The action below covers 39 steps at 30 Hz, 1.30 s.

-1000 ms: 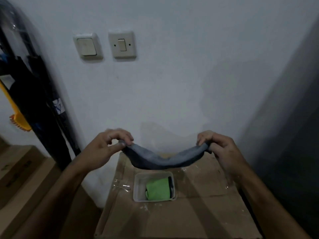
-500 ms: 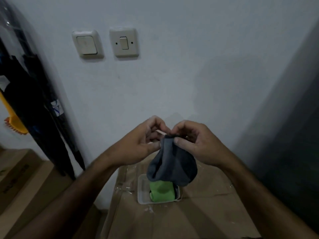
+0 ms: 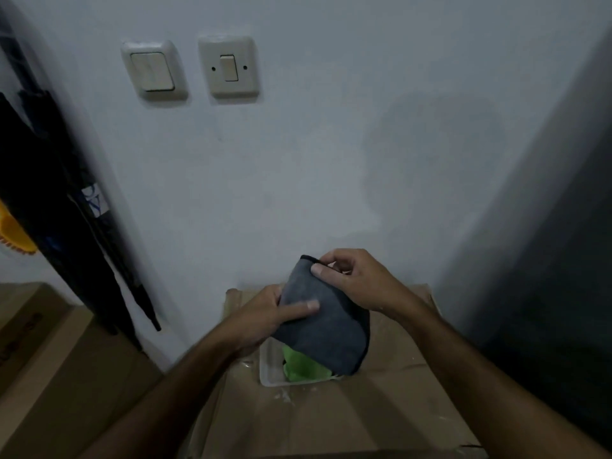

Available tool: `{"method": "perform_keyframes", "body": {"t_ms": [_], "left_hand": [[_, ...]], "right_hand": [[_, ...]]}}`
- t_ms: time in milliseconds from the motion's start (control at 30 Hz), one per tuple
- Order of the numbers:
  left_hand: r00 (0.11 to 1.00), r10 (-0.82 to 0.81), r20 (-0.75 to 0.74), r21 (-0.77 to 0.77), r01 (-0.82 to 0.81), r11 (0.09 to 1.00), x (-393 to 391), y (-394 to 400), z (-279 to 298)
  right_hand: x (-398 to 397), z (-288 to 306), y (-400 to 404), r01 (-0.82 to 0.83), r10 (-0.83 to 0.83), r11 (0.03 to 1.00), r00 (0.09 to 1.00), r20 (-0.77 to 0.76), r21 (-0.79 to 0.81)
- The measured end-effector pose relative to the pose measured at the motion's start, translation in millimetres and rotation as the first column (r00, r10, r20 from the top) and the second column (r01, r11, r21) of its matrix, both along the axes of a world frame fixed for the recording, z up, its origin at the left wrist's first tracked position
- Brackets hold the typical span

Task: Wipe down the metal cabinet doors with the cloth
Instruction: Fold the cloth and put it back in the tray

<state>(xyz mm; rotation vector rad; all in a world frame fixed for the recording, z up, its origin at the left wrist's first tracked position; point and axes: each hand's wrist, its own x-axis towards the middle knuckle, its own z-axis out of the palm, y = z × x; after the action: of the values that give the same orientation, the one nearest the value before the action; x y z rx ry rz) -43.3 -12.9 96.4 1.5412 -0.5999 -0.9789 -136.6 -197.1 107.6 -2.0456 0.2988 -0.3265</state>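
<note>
A grey cloth (image 3: 326, 329), folded over, hangs between both hands above a cardboard box. My left hand (image 3: 265, 319) grips its left side with the thumb laid across the front. My right hand (image 3: 354, 279) pinches the cloth's top edge between thumb and fingers. A dark metal cabinet side (image 3: 546, 243) rises along the right of the view; its doors are not visible.
A white tray (image 3: 268, 376) holding a green cloth (image 3: 303, 367) sits on the taped cardboard box (image 3: 381, 409) under the hands. Two wall switches (image 3: 190, 69) are above. Folded dark umbrellas (image 3: 66, 210) lean at left, with another cardboard box (image 3: 49, 359) below them.
The cloth went from stretched wide between my hands to folded in half. My left hand has slid down to its side while my right hand keeps the top edge.
</note>
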Motion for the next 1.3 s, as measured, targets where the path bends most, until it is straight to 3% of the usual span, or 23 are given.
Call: {"method": "perform_keyframes", "body": {"t_ms": [100, 167, 233, 267, 300, 400, 500, 600, 700, 733, 833, 1033, 1100, 1200, 1300], "left_hand": [[0.995, 0.063, -0.083, -0.039, -0.066, 0.997, 9, 3, -26], [0.967, 0.135, -0.218, -0.087, -0.157, 0.984, 7, 6, -35], [0.914, 0.213, -0.345, -0.103, -0.263, 0.959, 8, 8, -45], [0.891, 0.229, -0.392, -0.106, -0.291, 0.951, 9, 9, -51], [0.875, 0.229, -0.425, -0.110, -0.301, 0.947, 11, 11, -59], [0.869, 0.277, -0.411, -0.028, -0.315, 0.949, 16, 16, -68], [0.929, 0.324, -0.179, 0.063, -0.318, 0.946, 26, 22, -73], [0.943, 0.331, 0.025, 0.127, -0.331, 0.935, 29, 28, -78], [0.929, 0.309, 0.202, 0.196, -0.348, 0.917, 33, 28, -85], [0.926, 0.252, 0.281, 0.241, -0.323, 0.915, 35, 27, -88], [0.940, 0.089, 0.329, 0.385, -0.220, 0.897, 41, 27, -93], [0.897, -0.119, 0.425, 0.454, -0.098, 0.886, 55, 31, -100], [0.878, -0.271, 0.395, 0.515, 0.033, 0.856, 50, 26, -94], [0.759, -0.455, 0.466, 0.660, 0.044, 0.750, 43, 17, -97], [0.529, -0.571, 0.627, 0.702, -0.067, 0.709, 44, 20, -118]], "right_hand": [[-9, -27, -5, 0.199, -0.113, 0.893, 0.967, -0.227, 0.404], [-16, -60, -4, 0.217, 0.061, 0.700, 0.931, -0.360, 0.680], [-25, -84, 8, 0.190, 0.186, 0.433, 0.938, -0.293, 0.881], [-29, -91, 16, 0.179, 0.179, 0.339, 0.952, -0.250, 0.924], [-30, -95, 22, 0.163, 0.152, 0.312, 0.964, -0.219, 0.936], [-27, -103, 27, 0.114, 0.045, 0.410, 0.988, -0.145, 0.905], [-24, -99, 19, 0.250, -0.173, 0.601, 0.968, -0.181, 0.759], [-23, -94, 19, 0.165, -0.080, 0.736, 0.984, -0.158, 0.657], [-17, -94, 24, 0.005, 0.069, 0.971, 0.950, -0.304, 0.237], [-15, -96, 25, -0.057, 0.075, 0.996, 0.935, -0.346, 0.062], [-10, -106, 22, -0.108, 0.027, 0.973, 0.931, -0.363, -0.206], [-6, -121, 15, -0.152, -0.003, 0.905, 0.932, -0.363, -0.398], [-6, -127, 11, -0.168, -0.006, 0.890, 0.925, -0.380, -0.423], [-4, -142, 11, -0.199, 0.000, 0.869, 0.915, -0.403, -0.453], [-3, -154, 14, -0.225, -0.046, 0.827, 0.886, -0.461, -0.515]]}}
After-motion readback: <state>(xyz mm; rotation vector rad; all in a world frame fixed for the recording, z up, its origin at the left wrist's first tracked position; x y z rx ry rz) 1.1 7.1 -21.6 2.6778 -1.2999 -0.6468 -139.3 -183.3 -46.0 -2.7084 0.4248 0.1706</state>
